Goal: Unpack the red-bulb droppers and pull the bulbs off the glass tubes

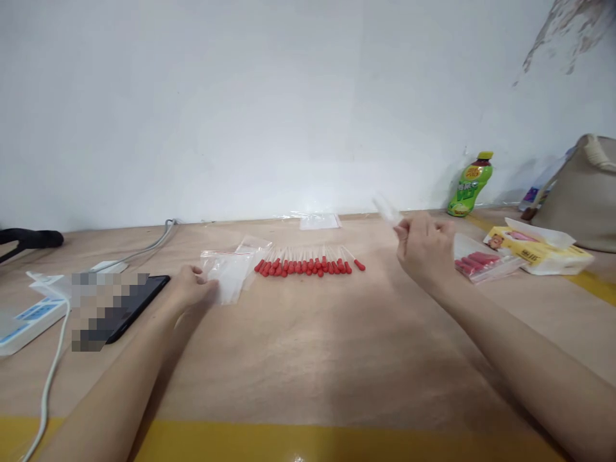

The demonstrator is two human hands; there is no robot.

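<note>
Clear bag [230, 277]: flat on surface [289, 366], just right of left hand [188, 287], at fingertips; right hand [426, 247] well apart. Left grip: fingers curled, pinch on bag impossible to tell. Right grip: closed on blurred film [386, 210]. Red-tipped sticks [308, 266] between hands, heads nearside.

Smooth, faintly glossy wood-look table [308, 359]; from its middle, a thin clear plastic bag [231, 277] (slightly crinkled) at ten o'clock, shiny plastic bottle [470, 187] at two.
</note>
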